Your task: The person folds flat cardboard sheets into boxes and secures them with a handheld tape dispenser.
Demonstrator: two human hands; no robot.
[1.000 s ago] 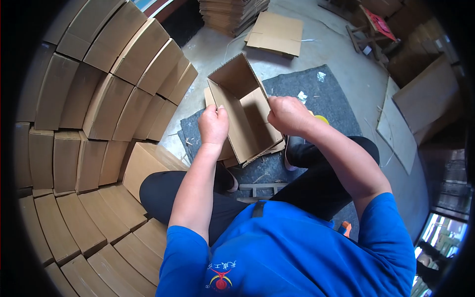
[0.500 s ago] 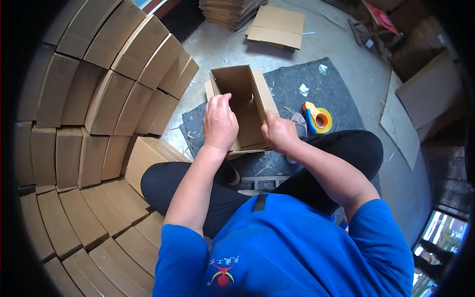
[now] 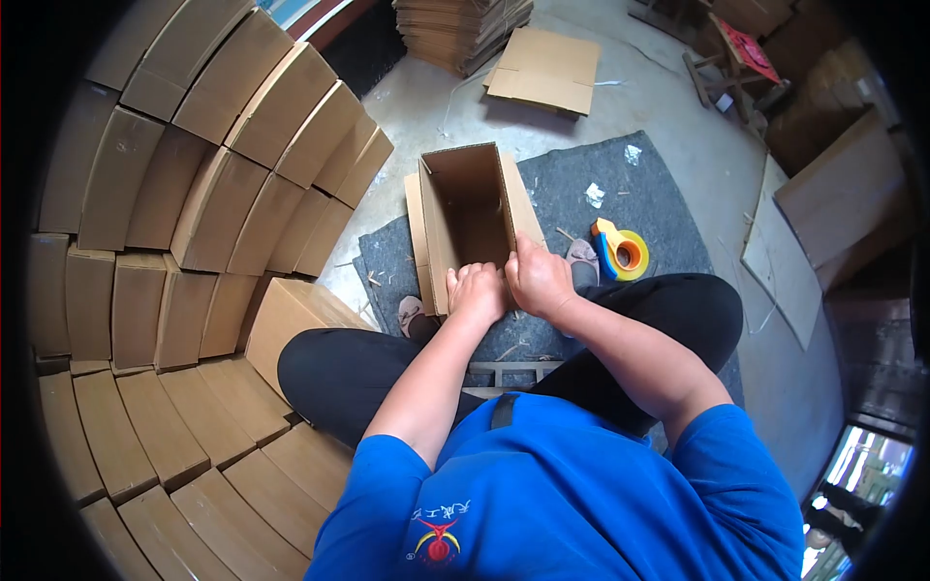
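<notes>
An open cardboard box (image 3: pixel 465 160) stands upright between my feet, its inside facing up toward me. On its near edge lies my left hand (image 3: pixel 477 290), the fingers bent over the rim. My right hand (image 3: pixel 539 277) is closed on the box's near right corner, close beside my left hand. Flaps fold down outside the box's left and right sides. To the right, a tape dispenser (image 3: pixel 620 251) with a yellow and blue body lies on the dark mat by my shoe.
Stacked cardboard boxes (image 3: pixel 145 290) rise along the left. Flat cardboard (image 3: pixel 544 70) lies on the floor ahead, beside a pile of flattened sheets (image 3: pixel 455 34). A dark mat (image 3: pixel 620 184) is under the box. Boards (image 3: pixel 843 194) lean at the right.
My left hand has moved from the box's left edge to its near edge, beside my right hand. My right hand is slightly lower, still at the right corner. The view has shifted slightly.
</notes>
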